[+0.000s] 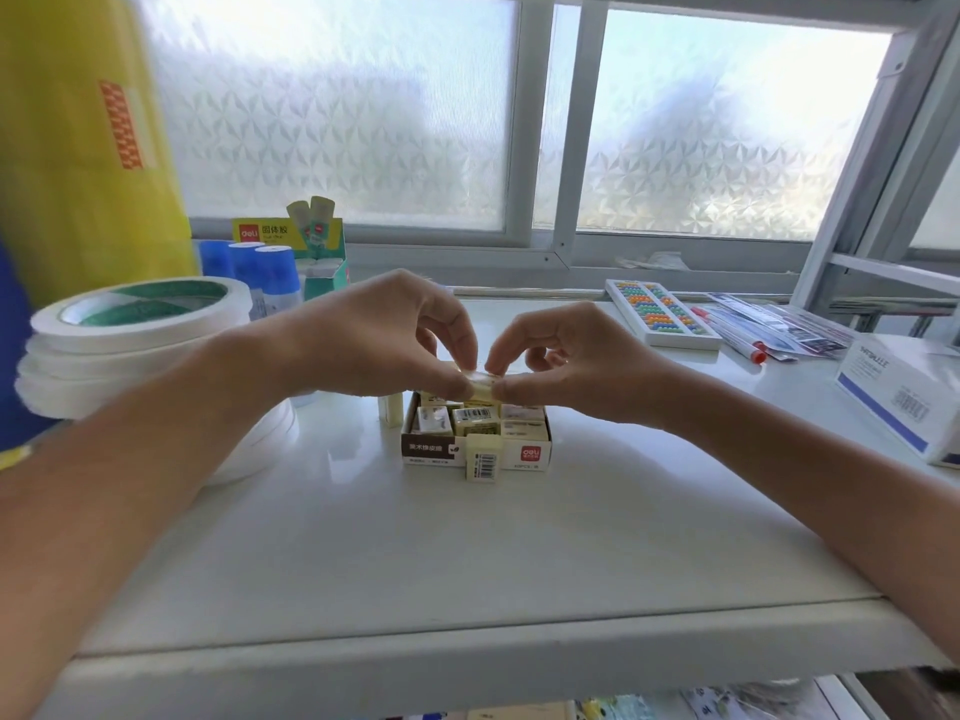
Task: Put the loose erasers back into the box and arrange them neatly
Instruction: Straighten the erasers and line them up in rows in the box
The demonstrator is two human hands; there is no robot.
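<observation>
A small brown-and-white eraser box [431, 449] stands open on the white shelf, with several cream wrapped erasers inside. Above it, my left hand [384, 335] and my right hand [576, 361] both pinch one wrapped eraser [480, 383] between fingertips and thumbs. One loose eraser [483, 457] stands upright against the box's front. Another loose eraser [390, 409] stands upright just left of the box's back corner.
Stacked white tape rolls [130, 324] and blue-capped glue bottles [270, 272] crowd the left. A bead abacus [662, 314], pens [732, 335] and a white carton [904, 402] lie at the right. The shelf's front edge [467, 662] runs below.
</observation>
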